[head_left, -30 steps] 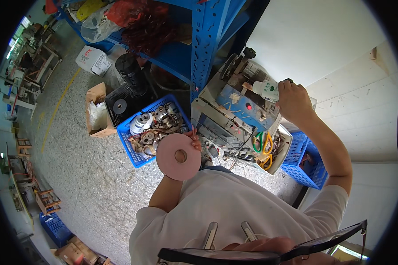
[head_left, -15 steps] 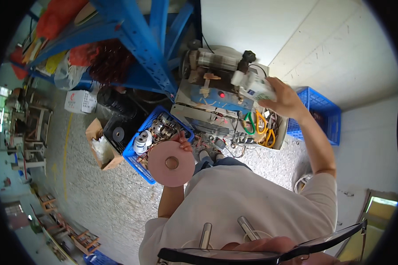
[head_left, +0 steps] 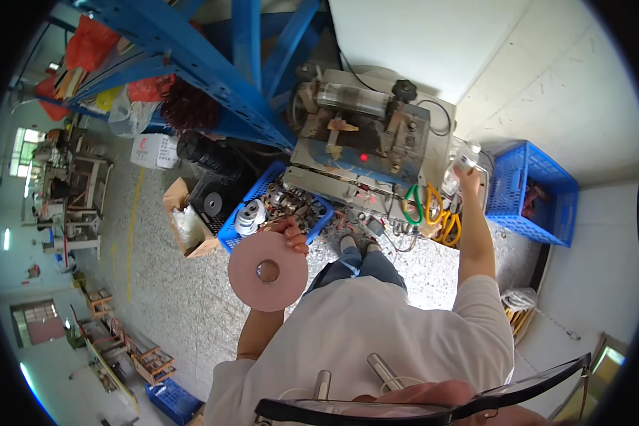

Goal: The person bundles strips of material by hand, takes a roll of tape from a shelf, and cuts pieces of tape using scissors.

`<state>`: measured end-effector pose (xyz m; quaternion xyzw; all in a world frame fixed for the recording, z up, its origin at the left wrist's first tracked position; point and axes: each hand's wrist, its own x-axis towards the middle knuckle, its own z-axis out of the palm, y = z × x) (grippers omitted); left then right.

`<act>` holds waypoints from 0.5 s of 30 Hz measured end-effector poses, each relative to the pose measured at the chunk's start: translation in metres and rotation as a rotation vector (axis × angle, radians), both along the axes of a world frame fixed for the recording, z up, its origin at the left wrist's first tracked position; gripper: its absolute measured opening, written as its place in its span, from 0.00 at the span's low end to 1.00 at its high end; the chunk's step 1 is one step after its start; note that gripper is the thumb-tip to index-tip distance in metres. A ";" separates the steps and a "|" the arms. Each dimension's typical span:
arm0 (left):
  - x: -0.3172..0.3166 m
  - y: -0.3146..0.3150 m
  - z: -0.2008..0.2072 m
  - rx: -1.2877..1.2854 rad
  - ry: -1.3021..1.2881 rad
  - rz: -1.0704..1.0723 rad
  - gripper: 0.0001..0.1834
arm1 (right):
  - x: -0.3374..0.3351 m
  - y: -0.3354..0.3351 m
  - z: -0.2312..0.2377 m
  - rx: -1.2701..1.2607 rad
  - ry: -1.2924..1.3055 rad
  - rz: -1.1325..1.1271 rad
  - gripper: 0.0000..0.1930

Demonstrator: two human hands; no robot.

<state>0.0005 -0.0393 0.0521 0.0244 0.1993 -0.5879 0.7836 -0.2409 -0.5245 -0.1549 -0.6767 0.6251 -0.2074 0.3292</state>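
Observation:
My left hand point(head_left: 291, 234) is closed on the far edge of a flat pink roll point(head_left: 247, 271) with a round hole at its centre. The roll is held up in front of a blue basket of metal parts, and hides part of my fingers. Off to the right, my right hand point(head_left: 466, 181) is closed round a clear plastic bottle point(head_left: 464, 157) with a whitish top. The bottle is beside the right end of a worn bench machine point(head_left: 369, 135) with a metal roller and a lit red light. Scissors with green handles point(head_left: 413, 204) and yellow handles point(head_left: 433, 206) hang or lie near that hand.
A blue basket point(head_left: 225, 234) of metal parts stands left of the machine. An opened carton point(head_left: 204, 247) and a white box point(head_left: 155, 150) are farther left. Blue shelving point(head_left: 213, 85) rises at the back left. A blue crate point(head_left: 508, 195) sits against the right wall.
My right hand has moved with the bottle from above the machine to beyond its right end, and lower. The pink roll stays in my left hand. The head view has shifted slightly.

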 end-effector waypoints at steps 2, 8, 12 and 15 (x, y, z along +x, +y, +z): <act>0.002 -0.006 0.002 -0.025 0.007 -0.047 0.18 | -0.022 -0.019 -0.017 -0.178 -0.009 -0.014 0.23; 0.002 0.013 0.002 0.011 -0.044 0.054 0.18 | 0.077 0.154 0.231 -0.270 -0.581 0.320 0.11; -0.005 -0.001 0.017 0.011 -0.115 0.054 0.17 | 0.146 0.202 0.279 -0.668 -0.281 0.787 0.09; -0.006 -0.010 0.026 0.021 -0.177 0.060 0.16 | 0.197 0.204 0.276 -0.687 -0.098 0.836 0.09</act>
